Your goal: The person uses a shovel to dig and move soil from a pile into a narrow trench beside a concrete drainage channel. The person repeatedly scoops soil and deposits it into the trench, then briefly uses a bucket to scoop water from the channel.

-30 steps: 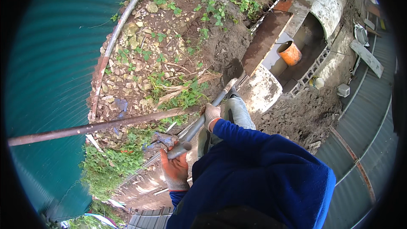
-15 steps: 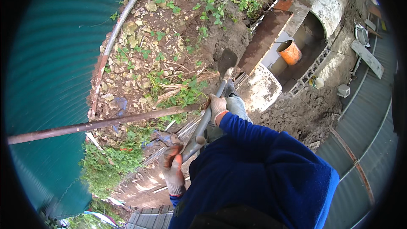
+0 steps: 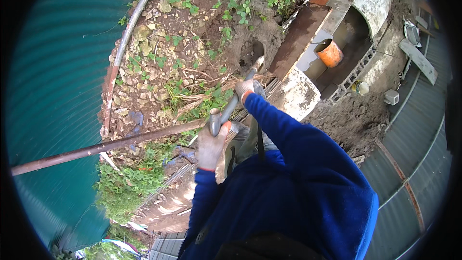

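Note:
A shovel with a grey pipe handle [image 3: 229,110] and a short cross-piece grip slants away from me, its dark blade [image 3: 258,49] in a hollow in the brown soil. Dirt partly hides the blade. My left hand [image 3: 210,148], in a pale glove with orange on the fingers, is closed around the grip end. Further down the shaft, my right hand [image 3: 244,89], gloved too, is wrapped around it. The sleeves on both arms are blue. My legs show beneath the handle.
A rusty pole [image 3: 106,148] crosses to a green corrugated sheet [image 3: 62,82] at left. Right of the blade lies a pit with an orange bucket [image 3: 329,53], edged by a brown board [image 3: 301,41] and hollow blocks [image 3: 353,78]. Stony soil [image 3: 144,86] with weeds spreads at left.
The shovel has gone forward, its blade now deeper in the soil hollow. Both hands moved forward with it, the left one up and to the right, and the grip turned upright.

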Available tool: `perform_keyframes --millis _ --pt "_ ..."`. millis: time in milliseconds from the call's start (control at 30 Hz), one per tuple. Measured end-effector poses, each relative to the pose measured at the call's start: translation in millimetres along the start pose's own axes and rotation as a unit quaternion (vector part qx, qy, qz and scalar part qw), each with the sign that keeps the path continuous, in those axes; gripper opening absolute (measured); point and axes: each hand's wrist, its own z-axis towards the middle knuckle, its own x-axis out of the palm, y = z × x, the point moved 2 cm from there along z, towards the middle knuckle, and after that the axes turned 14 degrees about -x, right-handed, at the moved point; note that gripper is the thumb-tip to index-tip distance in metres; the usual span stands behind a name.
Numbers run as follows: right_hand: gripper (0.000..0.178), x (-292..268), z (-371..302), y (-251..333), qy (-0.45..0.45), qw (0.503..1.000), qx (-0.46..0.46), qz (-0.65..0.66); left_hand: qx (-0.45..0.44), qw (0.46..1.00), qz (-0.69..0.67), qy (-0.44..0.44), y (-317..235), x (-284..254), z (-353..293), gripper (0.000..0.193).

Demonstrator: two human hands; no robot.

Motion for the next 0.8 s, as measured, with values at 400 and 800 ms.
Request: perform_keyframes --millis 400,800 --pt "0.073 82 -29 46 0.103 0.961 -0.161 -0.197 -0.130 0.979 -0.150 -0.038 72 4 -65 0.041" --pt "0.048 1 -114 71 -0.260 0.500 0.243 0.790 0.195 0.926 0.291 -0.139 -6 -33 -82 0.038"
